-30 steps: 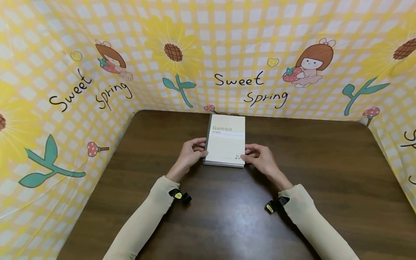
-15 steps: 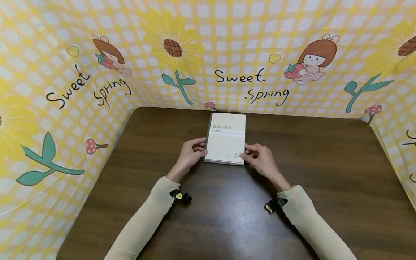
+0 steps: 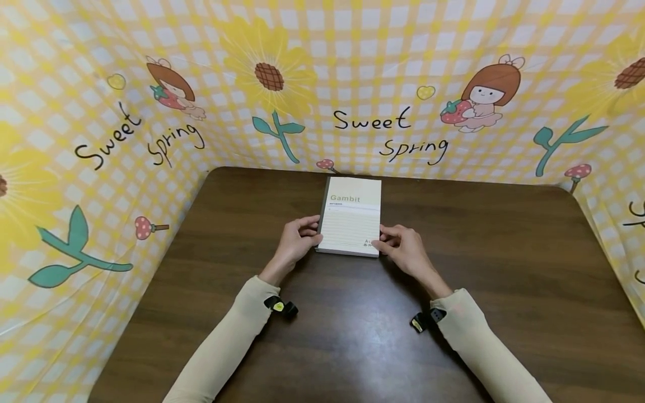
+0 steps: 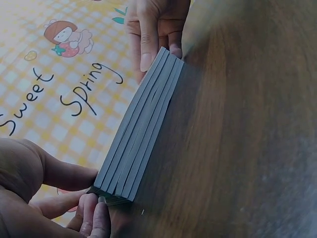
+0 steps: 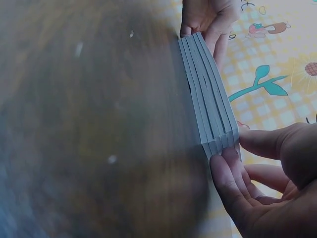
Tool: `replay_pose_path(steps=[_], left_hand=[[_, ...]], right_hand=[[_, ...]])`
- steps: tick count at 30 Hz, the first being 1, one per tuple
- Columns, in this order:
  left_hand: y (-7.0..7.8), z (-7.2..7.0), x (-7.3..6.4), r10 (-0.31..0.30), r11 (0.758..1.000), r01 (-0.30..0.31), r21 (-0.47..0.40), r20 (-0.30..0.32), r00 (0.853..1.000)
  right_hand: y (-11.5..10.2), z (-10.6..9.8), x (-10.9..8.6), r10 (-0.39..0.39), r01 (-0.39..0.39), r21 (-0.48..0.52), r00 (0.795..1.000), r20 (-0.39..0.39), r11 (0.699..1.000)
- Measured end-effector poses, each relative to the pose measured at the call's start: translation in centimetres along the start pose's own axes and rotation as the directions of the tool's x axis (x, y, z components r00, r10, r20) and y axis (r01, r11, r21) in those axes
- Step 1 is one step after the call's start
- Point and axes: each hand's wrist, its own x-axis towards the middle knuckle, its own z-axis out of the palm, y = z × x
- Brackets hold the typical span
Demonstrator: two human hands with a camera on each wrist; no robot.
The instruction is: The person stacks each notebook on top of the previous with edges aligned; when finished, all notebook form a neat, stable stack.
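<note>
A stack of several notebooks (image 3: 351,224) lies on the table, its pale top cover printed "Gambit" and its dark spine side to the left. My left hand (image 3: 297,242) holds the stack's left side near the front corner, thumb at the cover's edge and fingers along the side. At the opposite side, my right hand (image 3: 404,246) grips with the thumb over the front right corner of the cover. Both wrist views show the layered front ends of the notebooks (image 4: 141,131), lined up nearly flush, between the two hands.
The dark brown wooden table (image 3: 347,347) carries the stack near its far edge. A yellow checked cloth (image 3: 383,67) with flowers and lettering rises behind and at both sides. Black straps with small devices (image 3: 282,306) sit at the wrists.
The front edges of the stack, slightly stepped a second ago, now look more even. Both hands keep nearly the same place; the head view has shifted slightly.
</note>
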Motion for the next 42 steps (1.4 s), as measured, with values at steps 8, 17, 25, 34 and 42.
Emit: replay_pose_path(steps=[8,17,25,34,42], left_hand=[[-0.4,0.2,0.1,-0.014,1.000,0.014,-0.001,-0.011,1.000],[-0.8,0.1,0.4,-0.024,1.000,0.024,-0.006,-0.015,1.000],[-1.0,0.1,0.6,-0.003,1.000,0.003,-0.011,-0.026,1.000],[-1.0,0.0,0.7,0.002,1.000,-0.003,-0.023,-0.023,1.000],[-1.2,-0.2,1.0,0.017,1.000,-0.017,-0.025,-0.028,0.999]], right_hand=[[0.4,0.5,0.1,-0.021,0.021,-0.008,1.000,-0.011,1.000],[0.5,0.8,0.3,-0.041,0.041,-0.016,0.999,-0.023,0.999],[0.5,1.0,0.4,-0.040,0.040,-0.006,0.999,-0.032,0.999],[0.5,1.1,0.4,-0.038,0.038,0.002,0.999,-0.038,0.999],[0.4,1.2,0.7,-0.043,0.043,-0.002,0.998,-0.038,0.999]])
